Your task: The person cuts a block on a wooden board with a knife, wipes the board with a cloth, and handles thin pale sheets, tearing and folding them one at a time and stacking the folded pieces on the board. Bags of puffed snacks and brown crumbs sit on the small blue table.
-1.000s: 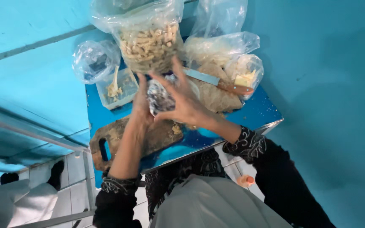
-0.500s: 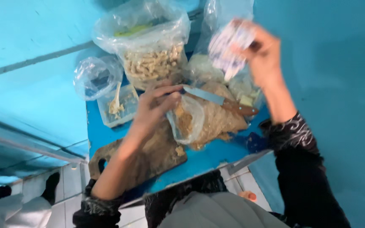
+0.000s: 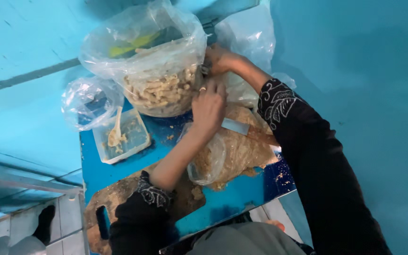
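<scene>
1. Both hands curl at the rim of the big clear bag of pale pieces [image 3: 159, 89]; whether the left hand [image 3: 208, 106] or right hand [image 3: 220, 60] actually pinches plastic, can't tell.
2. Blue table [image 3: 239, 196] is crowded, bare only near its front edge.
3. Small tub [image 3: 121, 137] sits left, just beside that bag.

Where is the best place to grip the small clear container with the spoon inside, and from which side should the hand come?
Probably the bare long rim of the clear rectangular container, coming from above on the near side. It sits flat and open-topped on the blue table; the spoon leans toward its far end, where a crumpled plastic bag crowds it.
</scene>
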